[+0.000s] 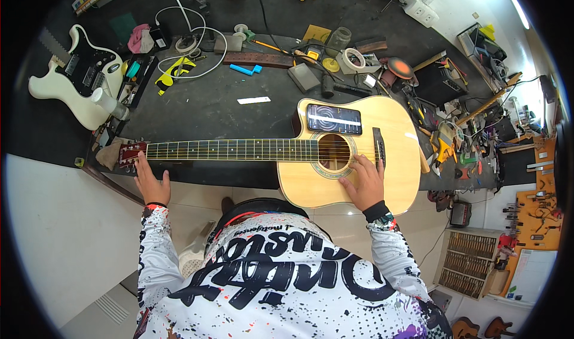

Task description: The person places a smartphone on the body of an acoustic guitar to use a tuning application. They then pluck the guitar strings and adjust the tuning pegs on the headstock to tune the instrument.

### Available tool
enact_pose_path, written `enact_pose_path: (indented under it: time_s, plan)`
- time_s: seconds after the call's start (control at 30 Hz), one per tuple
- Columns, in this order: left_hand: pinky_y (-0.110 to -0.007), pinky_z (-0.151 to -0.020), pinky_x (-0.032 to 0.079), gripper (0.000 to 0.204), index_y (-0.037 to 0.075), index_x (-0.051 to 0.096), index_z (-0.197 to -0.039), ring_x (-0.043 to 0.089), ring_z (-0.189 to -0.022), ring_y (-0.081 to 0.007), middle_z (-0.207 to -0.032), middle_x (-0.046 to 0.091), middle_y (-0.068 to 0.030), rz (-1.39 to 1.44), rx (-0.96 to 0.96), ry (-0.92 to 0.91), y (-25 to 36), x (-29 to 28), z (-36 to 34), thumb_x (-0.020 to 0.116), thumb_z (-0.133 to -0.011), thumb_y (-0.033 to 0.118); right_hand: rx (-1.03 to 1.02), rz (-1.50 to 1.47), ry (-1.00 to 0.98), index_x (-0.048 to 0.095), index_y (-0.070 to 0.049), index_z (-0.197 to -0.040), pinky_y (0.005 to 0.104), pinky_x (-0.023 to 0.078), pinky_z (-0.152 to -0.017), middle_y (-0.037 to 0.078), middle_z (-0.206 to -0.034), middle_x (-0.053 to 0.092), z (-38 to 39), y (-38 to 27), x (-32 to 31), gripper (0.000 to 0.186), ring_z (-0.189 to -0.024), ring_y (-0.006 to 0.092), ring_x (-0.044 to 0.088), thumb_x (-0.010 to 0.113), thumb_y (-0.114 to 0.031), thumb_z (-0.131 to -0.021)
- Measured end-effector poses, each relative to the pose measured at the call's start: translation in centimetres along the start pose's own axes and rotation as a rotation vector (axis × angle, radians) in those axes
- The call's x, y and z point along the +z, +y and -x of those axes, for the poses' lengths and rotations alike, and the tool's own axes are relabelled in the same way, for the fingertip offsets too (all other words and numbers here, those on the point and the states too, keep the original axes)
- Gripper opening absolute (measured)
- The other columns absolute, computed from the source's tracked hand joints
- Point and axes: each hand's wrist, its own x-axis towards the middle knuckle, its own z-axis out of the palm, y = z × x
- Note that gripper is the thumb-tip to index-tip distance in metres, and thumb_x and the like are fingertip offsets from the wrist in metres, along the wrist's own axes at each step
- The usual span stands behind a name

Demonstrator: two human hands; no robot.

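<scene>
An acoustic guitar (382, 186) with a pale natural top lies face up across the bench edge, its neck toward the left. My left hand (153, 185) is at the headstock (127, 154), fingers stretched out and thumb apart, a fingertip at the nut end of the strings. Over the guitar's body, my right hand (366, 183) has its fingers apart beside the sound hole (332, 150), fingertips at the strings; whether they press a string I cannot tell. A phone (333, 119) with a lit screen rests on the upper part of the body, above the sound hole.
A folded cloth (109, 153) is beneath the headstock. On the dark bench (197, 114) are a white electric guitar body (84, 102) at left, a white cable (206, 28), a hammer (327, 85), a tape roll (353, 58) and many tools at right.
</scene>
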Motion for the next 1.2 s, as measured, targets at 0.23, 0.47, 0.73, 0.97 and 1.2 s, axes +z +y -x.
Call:
enact_pose_path:
  time_s: [0.23,0.47,0.73,0.97,1.2]
  plan:
    - [-0.064,-0.12,0.024,0.097,0.012,0.013,-0.165,0.024,-0.154,-0.0403,-0.168,0.025,-0.0134,0.01,-0.028,-0.014,-0.18,0.15,0.0,0.072,-0.089,0.019,0.012,-0.008,-0.005,0.065,-0.011,-0.122,0.0598,0.025,-0.119,0.009,-0.139,0.061,0.07,-0.14,0.06,0.046,-0.134,0.031,0.053,0.078,-0.037,-0.087]
    - [-0.065,-0.119,0.024,0.098,0.013,0.013,-0.165,0.024,-0.154,-0.0411,-0.168,0.026,-0.0133,0.016,-0.017,-0.004,-0.08,0.26,-0.03,0.073,-0.088,0.018,0.02,-0.012,-0.009,0.064,-0.012,-0.128,0.0604,0.025,-0.119,0.009,-0.139,0.061,-0.05,-0.37,-0.21,0.05,-0.134,0.031,0.053,0.078,-0.037,-0.086]
    - [-0.064,-0.12,0.023,0.098,0.013,0.012,-0.165,0.024,-0.154,-0.0401,-0.168,0.026,-0.0132,0.026,-0.038,-0.011,-0.03,0.25,0.03,0.073,-0.088,0.019,0.038,-0.037,-0.025,0.067,-0.011,-0.118,0.0619,0.025,-0.118,0.009,-0.137,0.061,-0.42,-0.55,-0.58,0.044,-0.131,0.0303,0.055,0.08,-0.036,-0.084]
    - [-0.063,-0.121,0.022,0.098,0.013,0.012,-0.165,0.024,-0.155,-0.0394,-0.168,0.026,-0.0149,0.024,-0.043,-0.019,0.0,0.2,0.02,0.073,-0.089,0.019,0.033,-0.044,0.006,0.065,-0.009,-0.099,0.0634,0.025,-0.117,0.01,-0.135,0.062,-0.26,-0.33,-0.14,0.035,-0.13,0.0306,0.055,0.083,-0.034,-0.081]
    - [-0.063,-0.12,0.022,0.097,0.013,0.014,-0.165,0.024,-0.154,-0.0407,-0.167,0.028,-0.0158,0.023,-0.041,-0.003,0.1,0.18,0.0,0.073,-0.088,0.018,0.048,-0.049,0.009,0.066,-0.01,-0.102,0.0635,0.025,-0.117,0.009,-0.136,0.062,-0.14,-0.36,0.07,0.036,-0.131,0.0312,0.055,0.083,-0.034,-0.081]
